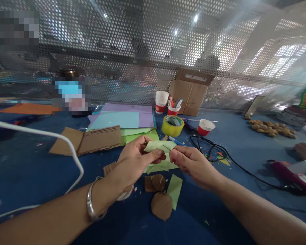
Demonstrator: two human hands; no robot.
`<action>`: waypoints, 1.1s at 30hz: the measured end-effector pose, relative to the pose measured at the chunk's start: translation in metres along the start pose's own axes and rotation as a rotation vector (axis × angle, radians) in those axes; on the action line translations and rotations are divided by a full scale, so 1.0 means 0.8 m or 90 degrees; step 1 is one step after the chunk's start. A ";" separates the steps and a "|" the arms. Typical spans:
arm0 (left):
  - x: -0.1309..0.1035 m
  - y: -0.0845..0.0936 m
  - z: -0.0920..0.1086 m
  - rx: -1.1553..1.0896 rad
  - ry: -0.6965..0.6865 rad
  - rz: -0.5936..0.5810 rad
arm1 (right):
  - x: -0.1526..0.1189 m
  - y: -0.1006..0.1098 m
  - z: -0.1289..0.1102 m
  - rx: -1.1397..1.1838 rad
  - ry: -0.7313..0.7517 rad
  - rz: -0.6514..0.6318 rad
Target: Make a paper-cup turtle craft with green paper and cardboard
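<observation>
A small piece of light green paper (155,145) is held up between both hands above the blue table. My left hand (140,158) pinches its left part, with the thumb in front. At its right end, the thumb and fingers of my right hand (190,161) are closed on the paper. More pale green paper (159,166) lies just beneath the hands. Nearer to me are a round cardboard piece (161,205), a smaller cardboard disc (158,182) on a cardboard piece, and a green paper strip (175,190).
Yellow tape (172,126), paper cups (205,127) and a cardboard box (190,92) stand behind the hands. Folded cardboard (99,139) and coloured sheets (117,119) lie left. A black cable (234,165) runs right; a white cable (53,134) crosses the left side.
</observation>
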State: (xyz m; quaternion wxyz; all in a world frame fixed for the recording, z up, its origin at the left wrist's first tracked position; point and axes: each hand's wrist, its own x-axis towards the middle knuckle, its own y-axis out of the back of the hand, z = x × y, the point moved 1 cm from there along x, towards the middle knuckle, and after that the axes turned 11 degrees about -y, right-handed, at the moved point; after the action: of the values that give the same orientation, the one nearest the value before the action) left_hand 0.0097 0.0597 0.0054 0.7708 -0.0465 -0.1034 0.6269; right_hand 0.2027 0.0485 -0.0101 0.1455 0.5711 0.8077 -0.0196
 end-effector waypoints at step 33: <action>-0.003 -0.004 -0.005 -0.032 0.061 0.003 | 0.003 -0.002 -0.002 0.011 0.012 0.054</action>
State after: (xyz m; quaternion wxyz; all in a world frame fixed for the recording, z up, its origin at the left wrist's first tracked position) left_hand 0.0134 0.0568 0.0022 0.7721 -0.0960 -0.0822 0.6229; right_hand 0.2004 0.0506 -0.0095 0.1334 0.6061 0.7840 -0.0153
